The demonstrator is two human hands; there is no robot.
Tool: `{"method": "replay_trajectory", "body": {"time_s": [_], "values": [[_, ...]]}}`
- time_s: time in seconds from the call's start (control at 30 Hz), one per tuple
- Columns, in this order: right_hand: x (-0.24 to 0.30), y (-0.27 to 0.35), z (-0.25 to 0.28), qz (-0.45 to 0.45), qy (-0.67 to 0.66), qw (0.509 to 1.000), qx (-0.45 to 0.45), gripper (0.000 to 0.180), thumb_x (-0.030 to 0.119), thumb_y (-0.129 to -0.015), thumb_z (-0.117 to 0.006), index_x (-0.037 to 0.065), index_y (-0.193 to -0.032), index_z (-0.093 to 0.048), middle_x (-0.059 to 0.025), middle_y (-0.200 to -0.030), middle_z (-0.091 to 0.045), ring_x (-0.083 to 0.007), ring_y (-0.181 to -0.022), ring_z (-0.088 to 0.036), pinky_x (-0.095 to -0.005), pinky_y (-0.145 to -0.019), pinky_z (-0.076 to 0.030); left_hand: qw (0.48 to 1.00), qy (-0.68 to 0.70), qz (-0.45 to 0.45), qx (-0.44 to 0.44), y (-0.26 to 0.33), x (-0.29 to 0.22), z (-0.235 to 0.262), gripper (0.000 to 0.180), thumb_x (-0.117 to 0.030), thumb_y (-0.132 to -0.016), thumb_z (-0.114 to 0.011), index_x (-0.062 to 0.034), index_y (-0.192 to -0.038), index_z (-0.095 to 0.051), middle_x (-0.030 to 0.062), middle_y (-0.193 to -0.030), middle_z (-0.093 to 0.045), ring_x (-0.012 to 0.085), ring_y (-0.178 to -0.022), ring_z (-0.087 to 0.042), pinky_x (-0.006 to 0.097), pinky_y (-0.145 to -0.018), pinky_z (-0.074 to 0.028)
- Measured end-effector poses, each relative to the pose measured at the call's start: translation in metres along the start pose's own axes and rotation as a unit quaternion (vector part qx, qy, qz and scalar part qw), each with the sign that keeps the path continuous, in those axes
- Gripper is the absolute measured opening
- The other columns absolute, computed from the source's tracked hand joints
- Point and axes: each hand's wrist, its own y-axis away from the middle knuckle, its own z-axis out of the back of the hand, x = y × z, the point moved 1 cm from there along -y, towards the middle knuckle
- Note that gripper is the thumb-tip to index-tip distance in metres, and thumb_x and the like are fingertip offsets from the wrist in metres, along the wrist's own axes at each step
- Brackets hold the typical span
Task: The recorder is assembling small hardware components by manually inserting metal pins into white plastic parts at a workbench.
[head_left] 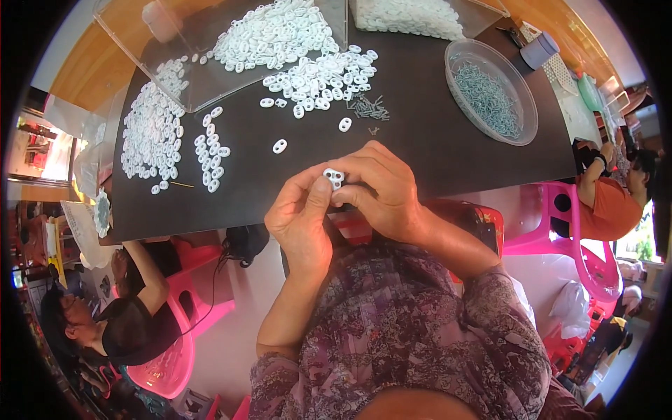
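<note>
Dark smooth worktop (413, 157), upper middle. Clear rectangular plastic box (190, 108) at its far left side. Big heap of white oval two-holed plastic pieces (152, 133) at left, more by the box. Round clear plastic tub (530, 129) at far right, holding thin grey-green metal pins (486, 98). Left hand (304, 218) and right hand (385, 192) meet over the near edge, fingers of both closed, pinching a small white plastic part with round holes (334, 178) between them; piece count unclear. Beyond the hands: small clump of grey metal pins (369, 108), single white oval piece (279, 146).
</note>
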Motion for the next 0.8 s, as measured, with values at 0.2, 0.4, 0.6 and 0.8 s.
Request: {"method": "replay_trajectory", "body": {"time_s": [0.2,0.4,0.6,0.8], "values": [[0.002,0.0,-0.005,0.015,-0.033,0.999,-0.029,0.029,-0.002,-0.065,-0.07,-0.001,-0.094,-0.064,-0.008,-0.079,-0.062,-0.0205,-0.065,-0.052,-0.0309,-0.057,-0.044,0.999,-0.005,-0.035,0.02,0.002,0.007,0.009,0.025,-0.003,-0.088,-0.062,0.007,-0.111,-0.062,0.0055,-0.094,-0.063,0.0101,-0.084,-0.057,0.023,-0.077,-0.046],[0.006,0.005,-0.012,0.045,-0.014,0.998,-0.052,0.032,-0.004,-0.068,-0.069,-0.004,-0.1,-0.064,-0.0109,-0.085,-0.065,-0.0219,-0.07,-0.056,-0.0318,-0.061,-0.046,0.991,0.014,-0.127,0.032,0.005,0.014,0.009,0.022,-0.007,-0.09,-0.061,0.0063,-0.108,-0.062,0.0024,-0.09,-0.059,0.0083,-0.081,-0.054,0.022,-0.076,-0.044],[0.005,0.006,-0.02,0.095,0.001,0.993,-0.076,0.032,-0.001,-0.067,-0.071,-0.003,-0.097,-0.062,-0.0105,-0.084,-0.064,-0.0227,-0.066,-0.054,-0.0317,-0.059,-0.046,0.99,0.021,-0.135,0.015,0.009,0.018,0.013,0.021,-0.01,-0.092,-0.06,0.0055,-0.106,-0.061,0.0015,-0.09,-0.057,0.008,-0.079,-0.053,0.022,-0.073,-0.044],[0.011,0.005,-0.021,0.059,0.01,0.996,-0.06,0.032,0.001,-0.069,-0.07,-0.001,-0.099,-0.061,-0.0092,-0.082,-0.063,-0.0228,-0.067,-0.054,-0.0321,-0.06,-0.046,0.99,-0.001,-0.138,0.014,0.008,0.009,0.013,0.02,-0.01,-0.092,-0.059,0.0058,-0.106,-0.061,0.0017,-0.09,-0.056,0.0076,-0.079,-0.051,0.021,-0.071,-0.043]]}}
